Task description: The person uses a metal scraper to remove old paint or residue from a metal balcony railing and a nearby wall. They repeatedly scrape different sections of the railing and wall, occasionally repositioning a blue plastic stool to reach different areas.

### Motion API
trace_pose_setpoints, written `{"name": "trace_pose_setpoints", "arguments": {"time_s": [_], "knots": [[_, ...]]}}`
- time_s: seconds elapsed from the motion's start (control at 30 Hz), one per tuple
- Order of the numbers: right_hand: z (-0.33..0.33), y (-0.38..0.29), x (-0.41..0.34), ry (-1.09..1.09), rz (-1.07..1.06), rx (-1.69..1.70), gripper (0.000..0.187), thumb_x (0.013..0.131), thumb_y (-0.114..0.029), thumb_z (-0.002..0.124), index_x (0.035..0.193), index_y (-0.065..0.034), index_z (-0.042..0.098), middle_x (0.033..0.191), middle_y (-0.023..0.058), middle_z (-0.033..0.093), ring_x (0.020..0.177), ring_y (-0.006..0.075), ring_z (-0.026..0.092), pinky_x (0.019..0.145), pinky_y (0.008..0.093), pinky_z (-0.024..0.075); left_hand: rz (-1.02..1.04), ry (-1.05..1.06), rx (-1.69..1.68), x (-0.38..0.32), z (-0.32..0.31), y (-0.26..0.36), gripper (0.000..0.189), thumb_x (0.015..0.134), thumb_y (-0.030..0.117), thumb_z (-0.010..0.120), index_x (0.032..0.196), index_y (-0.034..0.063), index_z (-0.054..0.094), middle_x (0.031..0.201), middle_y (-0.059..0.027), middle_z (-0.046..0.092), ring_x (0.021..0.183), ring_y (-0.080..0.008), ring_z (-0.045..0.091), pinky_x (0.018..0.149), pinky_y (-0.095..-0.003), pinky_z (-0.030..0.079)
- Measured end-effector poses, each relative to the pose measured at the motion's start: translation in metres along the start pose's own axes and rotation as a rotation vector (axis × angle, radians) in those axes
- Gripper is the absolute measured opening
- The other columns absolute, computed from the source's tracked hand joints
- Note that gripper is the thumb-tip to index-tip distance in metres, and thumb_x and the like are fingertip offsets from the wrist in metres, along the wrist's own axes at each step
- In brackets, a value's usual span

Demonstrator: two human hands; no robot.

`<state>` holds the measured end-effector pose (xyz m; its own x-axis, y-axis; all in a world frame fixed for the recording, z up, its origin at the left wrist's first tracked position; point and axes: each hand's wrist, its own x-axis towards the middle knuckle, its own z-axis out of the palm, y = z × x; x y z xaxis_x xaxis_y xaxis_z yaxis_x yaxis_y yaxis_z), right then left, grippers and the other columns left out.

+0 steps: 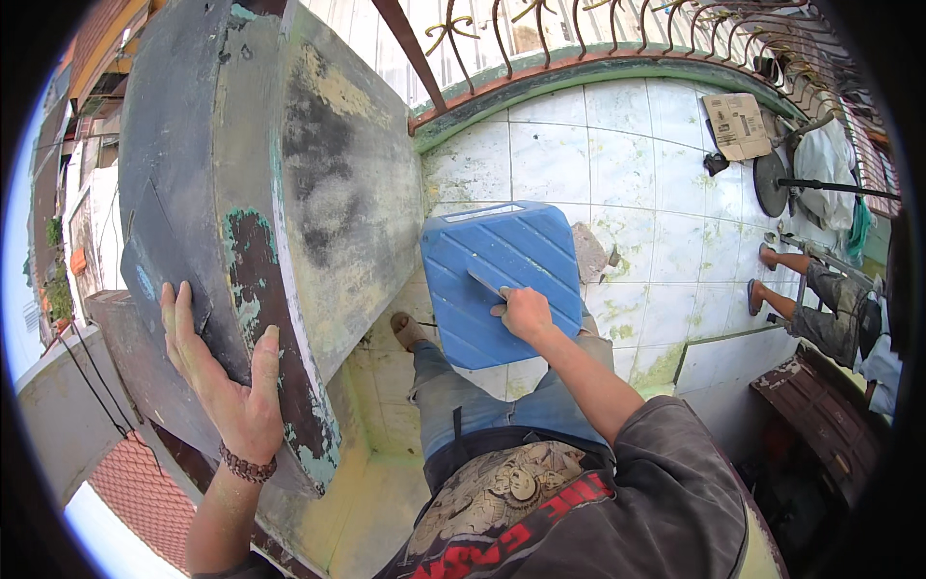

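Observation:
My left hand [230, 391] lies flat on top of the masonry parapet [246, 137], with the thumb spread from the fingers. Its fingers rest at a dark grey patch [163, 253] with a pale blue mark; whether this is a loose sheet or part of the surface is unclear. The parapet's edge has peeling turquoise and dark brown paint. My right hand [527, 313] grips a flat, thin-bladed tool [486, 284], possibly a scraper, with its handle hidden in the fist. The blade points up and left over a blue plastic stool [463, 318], which stands between my legs.
White floor tiles [622, 174] with yellow-green stains surround the stool. A stone block [589, 253] sits beside it. Curved metal railing [579, 36] borders the far side. At right are flattened cardboard [736, 127], a black round base [770, 183] and another person's legs [792, 282].

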<state>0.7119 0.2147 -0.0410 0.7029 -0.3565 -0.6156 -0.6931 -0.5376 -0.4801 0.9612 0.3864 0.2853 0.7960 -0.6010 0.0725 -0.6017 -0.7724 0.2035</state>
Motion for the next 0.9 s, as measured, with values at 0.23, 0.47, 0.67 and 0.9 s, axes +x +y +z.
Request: {"name": "trace_pose_setpoints", "arguments": {"time_s": [0.23,0.47,0.67,0.9], "knots": [[0.097,0.012,-0.065,-0.153,0.047,0.042,0.033,0.083,-0.034,0.071,0.098,-0.0046,0.067,0.085,0.0184,0.070,0.085,0.0367,0.069,0.075,0.0476,0.0548,0.044,0.000,0.061,-0.009,0.004,-0.004,0.081,0.087,0.029,0.065,0.153,0.0035,0.026,0.160,-0.0183,0.023,0.148,-0.0347,0.019,0.120,-0.0518,0.007],[0.172,0.040,-0.063,-0.357,-0.053,0.005,0.024,0.085,-0.017,0.063,0.105,-0.0043,0.069,0.096,0.0193,0.070,0.094,0.0359,0.068,0.081,0.0462,0.0555,0.072,0.030,0.085,-0.016,0.009,-0.013,0.080,0.088,0.027,0.063,0.155,0.0081,0.024,0.161,-0.0159,0.023,0.150,-0.0321,0.018,0.120,-0.0511,0.006],[0.177,0.033,-0.077,-0.435,-0.105,-0.089,0.025,0.083,-0.013,0.061,0.106,-0.0049,0.068,0.097,0.0184,0.071,0.094,0.0347,0.069,0.080,0.0457,0.0563,0.064,0.031,0.141,-0.016,0.007,-0.012,0.084,0.086,0.030,0.066,0.155,0.0070,0.024,0.161,-0.0162,0.023,0.150,-0.0333,0.018,0.120,-0.0525,0.008],[0.078,-0.003,-0.033,-0.242,-0.117,-0.207,0.020,0.083,-0.011,0.060,0.097,-0.0073,0.073,0.097,0.0144,0.072,0.094,0.0292,0.071,0.079,0.0422,0.0566,0.003,0.004,0.163,-0.013,0.006,0.000,0.092,0.082,0.033,0.069,0.155,0.0038,0.021,0.162,-0.0169,0.019,0.151,-0.0335,0.015,0.121,-0.0529,0.006]]}}
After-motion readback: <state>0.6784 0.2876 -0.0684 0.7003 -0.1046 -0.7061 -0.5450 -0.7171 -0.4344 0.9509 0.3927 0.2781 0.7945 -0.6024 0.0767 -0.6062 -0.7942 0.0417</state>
